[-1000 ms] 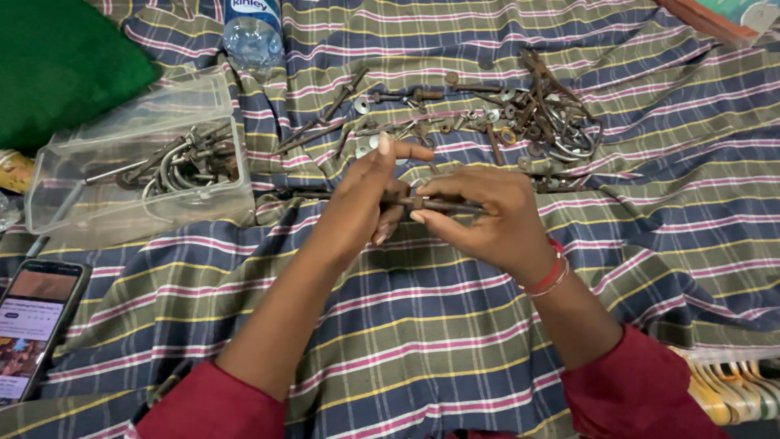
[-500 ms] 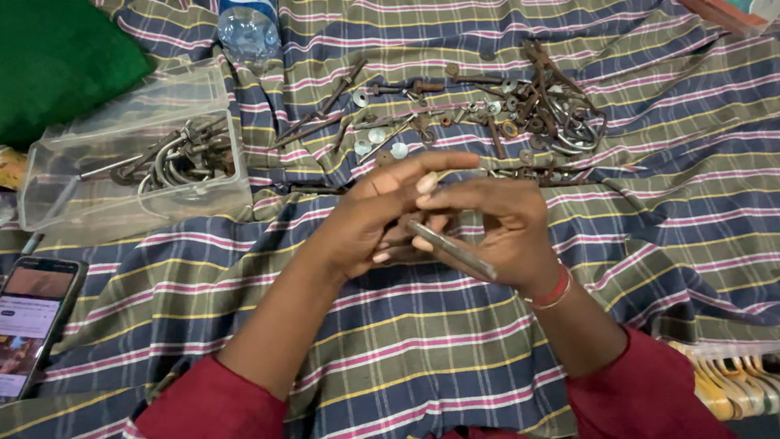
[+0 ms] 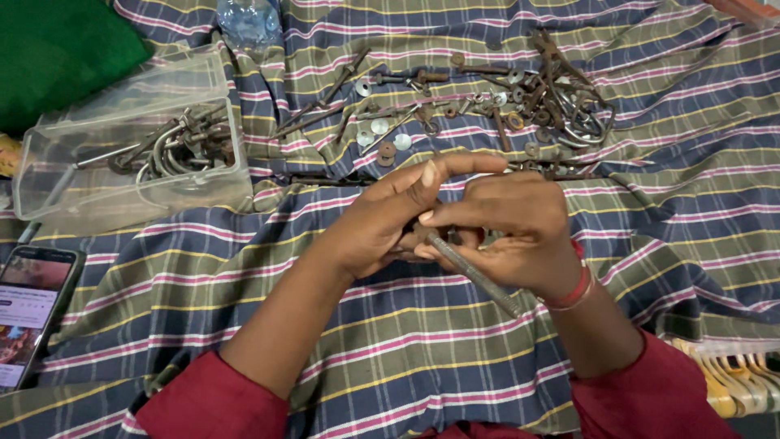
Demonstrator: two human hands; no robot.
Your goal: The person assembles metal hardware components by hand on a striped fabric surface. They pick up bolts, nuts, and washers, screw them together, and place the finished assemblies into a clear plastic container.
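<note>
I lose the long bolt's [image 3: 475, 272] head end under the left hand [image 3: 382, 223] and right hand [image 3: 512, 232] | can't tell any nut there | bottle [image 3: 248, 20] far beyond left hand cut by top edge | phone [image 3: 32, 313] well left, cut off | rusty pile [image 3: 561, 102] beyond right hand too tangled to sort

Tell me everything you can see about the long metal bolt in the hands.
The long bolt is a slim, dull grey metal rod. It lies tilted, its upper end hidden between the fingers of the left hand and right hand, its free end pointing down-right over the striped cloth. Both hands touch it.
</note>
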